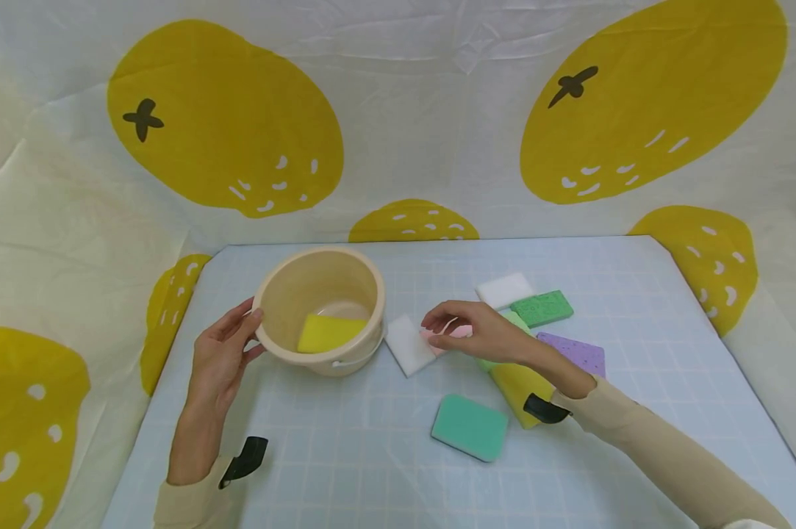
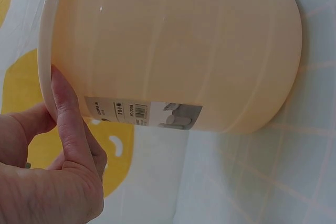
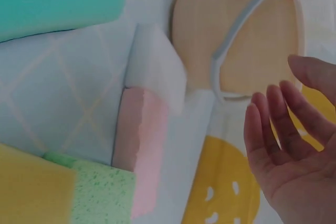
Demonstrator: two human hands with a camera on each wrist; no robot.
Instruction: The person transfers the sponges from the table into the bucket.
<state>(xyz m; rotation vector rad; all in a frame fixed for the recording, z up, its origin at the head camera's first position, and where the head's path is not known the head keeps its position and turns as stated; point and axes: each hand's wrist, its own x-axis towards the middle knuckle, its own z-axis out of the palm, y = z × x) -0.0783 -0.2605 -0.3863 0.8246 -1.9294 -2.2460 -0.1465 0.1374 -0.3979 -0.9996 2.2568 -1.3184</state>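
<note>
A beige bucket (image 1: 292, 301) stands on the table with a yellow sponge (image 1: 331, 334) lying inside it. My left hand (image 1: 222, 356) pinches the bucket's rim at its left side, with one finger along the outer wall in the left wrist view. My right hand (image 1: 483, 334) hovers over a pink sponge (image 3: 149, 145), its fingers loosely bent and holding nothing. In the right wrist view the palm faces the camera, apart from the bucket. The pink sponge touches a white sponge (image 1: 409, 345) that lies just right of the bucket.
Right of the pink sponge, a light green sponge (image 1: 515, 320), another yellow sponge (image 1: 520, 389), a purple sponge (image 1: 579, 354), a dark green sponge (image 1: 543, 308) and a second white sponge (image 1: 503, 290) lie clustered. Nearer the front is a teal sponge (image 1: 470, 426). The bucket's white handle (image 1: 361, 360) hangs down.
</note>
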